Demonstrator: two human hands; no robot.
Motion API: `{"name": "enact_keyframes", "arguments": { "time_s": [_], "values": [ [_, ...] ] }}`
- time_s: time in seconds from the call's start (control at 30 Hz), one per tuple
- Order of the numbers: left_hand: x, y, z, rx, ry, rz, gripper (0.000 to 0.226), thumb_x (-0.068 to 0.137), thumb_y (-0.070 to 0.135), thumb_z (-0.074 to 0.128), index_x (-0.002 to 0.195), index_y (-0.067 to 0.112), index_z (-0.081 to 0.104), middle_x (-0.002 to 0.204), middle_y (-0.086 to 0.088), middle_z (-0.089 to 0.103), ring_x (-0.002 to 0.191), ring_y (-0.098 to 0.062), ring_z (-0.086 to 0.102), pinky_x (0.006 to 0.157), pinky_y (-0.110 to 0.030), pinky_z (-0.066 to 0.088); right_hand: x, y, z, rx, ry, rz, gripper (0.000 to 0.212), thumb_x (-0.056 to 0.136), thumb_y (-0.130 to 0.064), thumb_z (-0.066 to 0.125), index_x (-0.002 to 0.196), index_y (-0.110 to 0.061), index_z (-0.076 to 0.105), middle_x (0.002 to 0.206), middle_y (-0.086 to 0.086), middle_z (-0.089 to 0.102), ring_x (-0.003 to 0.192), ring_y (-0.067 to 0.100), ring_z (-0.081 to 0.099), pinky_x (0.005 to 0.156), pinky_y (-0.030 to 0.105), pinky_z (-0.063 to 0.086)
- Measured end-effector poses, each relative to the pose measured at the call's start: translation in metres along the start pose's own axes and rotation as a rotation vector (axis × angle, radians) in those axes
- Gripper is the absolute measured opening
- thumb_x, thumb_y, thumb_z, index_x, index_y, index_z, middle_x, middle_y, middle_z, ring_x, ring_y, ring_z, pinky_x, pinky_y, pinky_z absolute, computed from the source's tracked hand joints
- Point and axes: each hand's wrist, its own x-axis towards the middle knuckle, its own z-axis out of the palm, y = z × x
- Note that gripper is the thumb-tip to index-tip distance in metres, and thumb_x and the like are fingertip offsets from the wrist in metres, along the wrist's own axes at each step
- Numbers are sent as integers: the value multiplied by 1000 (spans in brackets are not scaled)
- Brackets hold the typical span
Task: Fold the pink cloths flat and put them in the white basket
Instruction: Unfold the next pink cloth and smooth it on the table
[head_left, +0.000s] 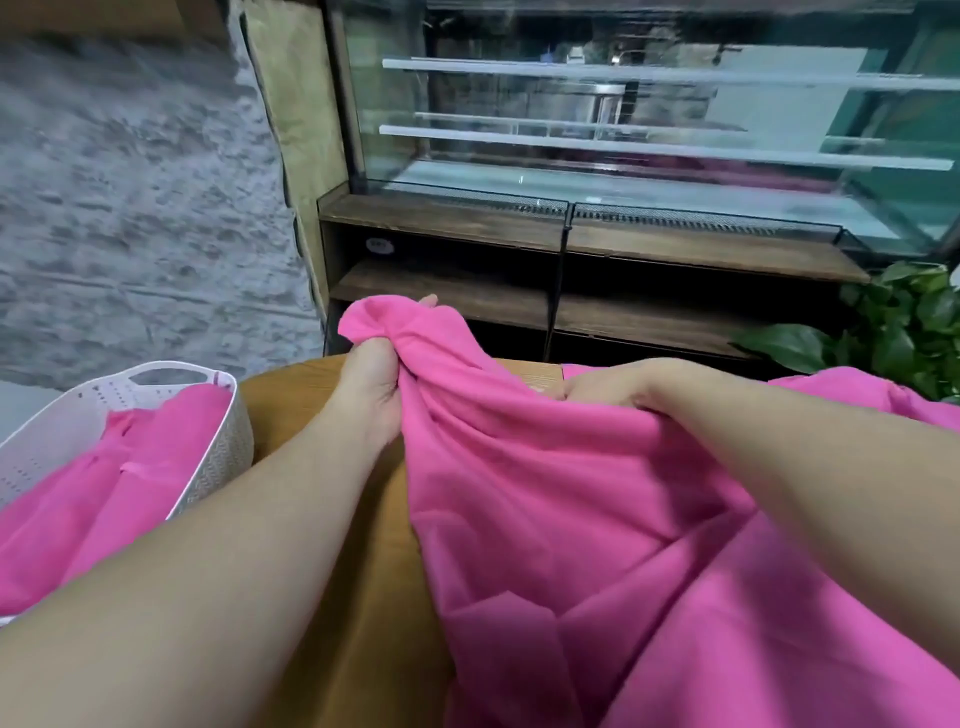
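Bunching a large, soft pink cloth (597, 519) in both hands, the person works over a brown wooden tabletop (311, 410). The left hand (371, 379) has its grip clamped on a raised, gathered corner of the fabric; the right hand (608, 387) has its grip curled into the creased folds further right. The cloth drapes in loose wrinkles across the tabletop toward the camera. At the left edge sits a white perforated plastic basket (130, 389) with a cut-out handle, holding more pink cloth (150, 441). Beyond the tabletop stand a dark wooden shelf unit (447, 260) topped by a glass display case (623, 130), a leafy green plant (893, 327) on the right, and a rough grey wall (130, 182) on the left.
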Motion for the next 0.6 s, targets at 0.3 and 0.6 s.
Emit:
{"name": "enact_keyframes", "arguments": {
  "time_s": [0.3, 0.6],
  "values": [
    [11, 10, -14, 628, 641, 434, 31, 82, -11, 38, 68, 14, 51, 68, -3, 50, 74, -20, 47, 54, -25, 34, 27, -36, -49, -320, 861, 123, 26, 93, -29, 43, 101, -21, 67, 96, 7, 73, 88, 29, 70, 66, 31, 49],
    [19, 27, -24, 800, 830, 246, 76, 93, 7, 52, 158, 22, 15, 156, -15, 33, 139, -34, 39, 113, -40, 34, 55, -45, -53, 116, 670, -115, 94, 90, -14, 62, 157, -34, 0, 119, 13, 59, 101, 27, 63, 82, 24, 54]
  ]
}}
